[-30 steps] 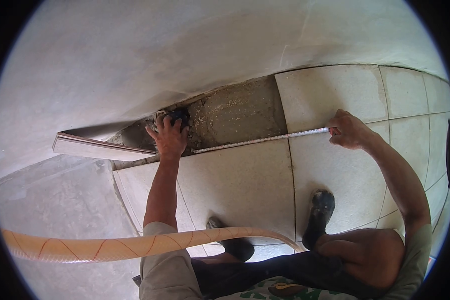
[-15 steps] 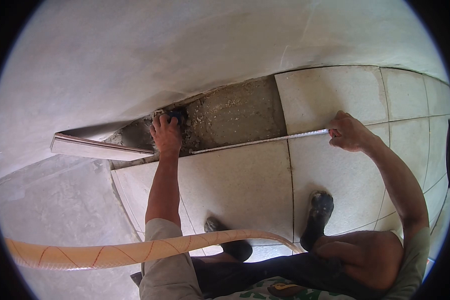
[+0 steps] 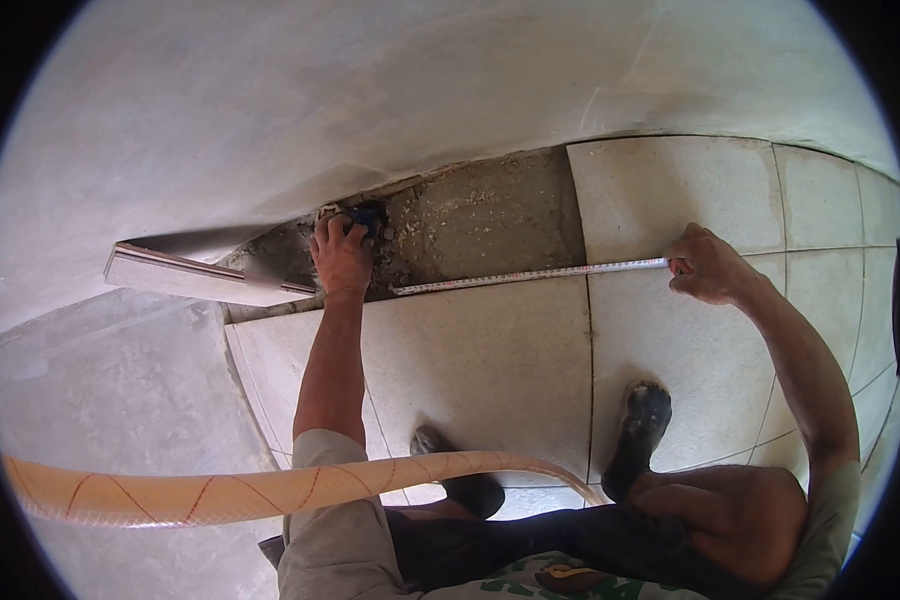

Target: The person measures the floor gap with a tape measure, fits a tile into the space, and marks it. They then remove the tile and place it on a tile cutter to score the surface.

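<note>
A white measuring tape (image 3: 530, 275) stretches across the edge between the bare mortar strip (image 3: 480, 215) and the laid floor tiles (image 3: 480, 350). My right hand (image 3: 708, 265) is closed on the tape's right end, above the tiles. My left hand (image 3: 342, 262) has its fingers curled over a small dark blue object (image 3: 368, 218) on the rough mortar near the wall. What kind of object it is, I cannot make out, as the fingers partly cover it. The tape's left end lies just right of my left wrist.
A few stacked tiles (image 3: 205, 278) lean at the wall, left of my left hand. A yellowish hose with red lines (image 3: 220, 490) crosses in front of my body. Plain wall (image 3: 370, 90) rises beyond the strip. Grey unlaid floor (image 3: 110, 390) lies at the left. My boots (image 3: 642, 430) stand on the tiles.
The view has shifted slightly. Both hands sit a little farther right in the picture, and the tape's printed face now shows more plainly. Both grips look the same.
</note>
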{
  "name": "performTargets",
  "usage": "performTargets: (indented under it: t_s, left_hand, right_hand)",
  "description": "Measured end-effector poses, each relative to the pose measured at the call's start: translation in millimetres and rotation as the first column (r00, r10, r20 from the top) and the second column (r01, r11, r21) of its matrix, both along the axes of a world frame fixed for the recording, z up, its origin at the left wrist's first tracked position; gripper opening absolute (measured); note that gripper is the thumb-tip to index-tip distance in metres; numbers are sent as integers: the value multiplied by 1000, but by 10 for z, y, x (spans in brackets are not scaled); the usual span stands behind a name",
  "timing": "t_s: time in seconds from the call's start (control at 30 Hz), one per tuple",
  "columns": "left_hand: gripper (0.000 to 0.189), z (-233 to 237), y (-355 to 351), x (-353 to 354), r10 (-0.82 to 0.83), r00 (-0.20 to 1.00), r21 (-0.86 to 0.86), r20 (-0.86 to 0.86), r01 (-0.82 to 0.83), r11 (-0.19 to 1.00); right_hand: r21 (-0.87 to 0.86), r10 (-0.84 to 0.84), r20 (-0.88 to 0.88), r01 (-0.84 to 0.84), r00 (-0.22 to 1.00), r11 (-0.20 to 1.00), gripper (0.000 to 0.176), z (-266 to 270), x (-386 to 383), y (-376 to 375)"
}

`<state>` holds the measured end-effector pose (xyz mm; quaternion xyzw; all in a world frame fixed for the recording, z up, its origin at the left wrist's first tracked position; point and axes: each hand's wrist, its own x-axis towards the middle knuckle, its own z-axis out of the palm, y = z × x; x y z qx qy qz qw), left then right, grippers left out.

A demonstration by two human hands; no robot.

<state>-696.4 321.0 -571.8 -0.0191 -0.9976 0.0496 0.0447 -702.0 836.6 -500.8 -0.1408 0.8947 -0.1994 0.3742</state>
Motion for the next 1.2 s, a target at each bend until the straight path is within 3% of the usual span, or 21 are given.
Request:
performTargets:
  t_s: [0.13,0.2,0.33,0.4,0.43,0.5,0.6,0.83,0.93,1.0,1.17,1.2]
  left_hand:
    - [28,128,40,57,-10,998,77,54,5,997]
    - [34,225,167,221,-42,998,-64,-44,39,997]
    - [38,379,254,603,87,973,-28,-215,-95,995]
    - [38,329,193,835,312,936,156,-163,-288,945]
    - [38,284,156,936,318,932,159,-173,-293,943]
    - [37,168,112,1079,326,943,378,59,-324,867]
    - [36,-16,111,1150,326,925,402,197,-379,834]
    - [27,-125,274,1060,233,946,556,225,-321,767]
    - [24,-151,237,1057,182,979,624,92,-199,755]
    - [22,-101,260,1045,259,940,639,223,-342,689]
    - [25,-193,324,1027,300,936,655,184,-344,672]
    - [26,-154,362,1023,324,922,698,211,-374,611]
  right_hand:
    - [8,-9,25,9,1000,1000,16,-35,-7,12]
    - [28,16,11,-16,1000,999,17,-45,-8,18]
    - [30,10,-33,-9,999,1000,19,-58,45,34]
    - [47,38,-25,-37,999,998,20,-66,34,37]
    - [69,63,-9,-62,998,996,20,-57,19,32]
    - [61,56,-24,-54,998,997,20,-18,27,22]
    - [52,60,-14,-59,998,997,22,-30,16,42]
    - [42,61,-41,-59,997,997,24,-115,45,80]
    - [58,91,18,-92,996,994,24,-43,21,61]
    - [70,86,7,-87,996,994,24,-43,27,61]
    - [79,85,8,-86,996,993,23,-39,7,45]
    - [83,91,18,-92,996,992,24,-44,-4,39]
